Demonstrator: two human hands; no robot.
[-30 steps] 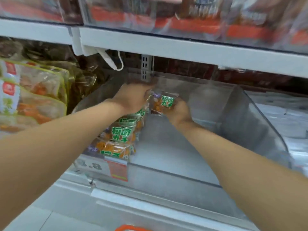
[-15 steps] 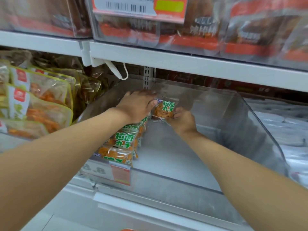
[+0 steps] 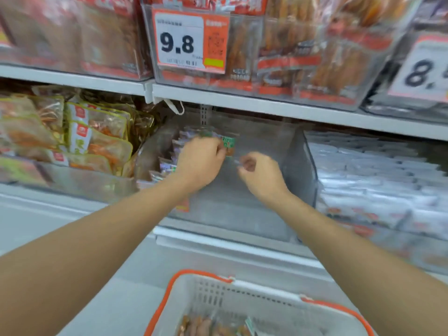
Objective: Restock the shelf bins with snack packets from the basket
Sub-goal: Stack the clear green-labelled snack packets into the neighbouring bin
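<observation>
A clear shelf bin [image 3: 301, 170] holds a row of green-and-orange snack packets [image 3: 167, 167] along its left side. My left hand [image 3: 201, 163] lies over the back of that row, its fingers curled round the rearmost snack packet [image 3: 229, 145]. My right hand [image 3: 261, 174] hovers just right of it inside the bin, fingers curled, with nothing visible in it. The white basket [image 3: 242, 294] with an orange rim sits at the bottom of the view, and more packets [image 3: 206, 326] lie in it.
The bin's right half is bare floor. Yellow-edged bags [image 3: 97, 141] fill the bin to the left, white packs [image 3: 368, 180] the one to the right. The upper shelf [image 3: 266, 105] overhangs closely, with a 9.8 price tag [image 3: 191, 40].
My right hand has let go of the packet and drawn back to the right. My left hand now holds that packet at the back of the row. The view pulled back, showing the basket.
</observation>
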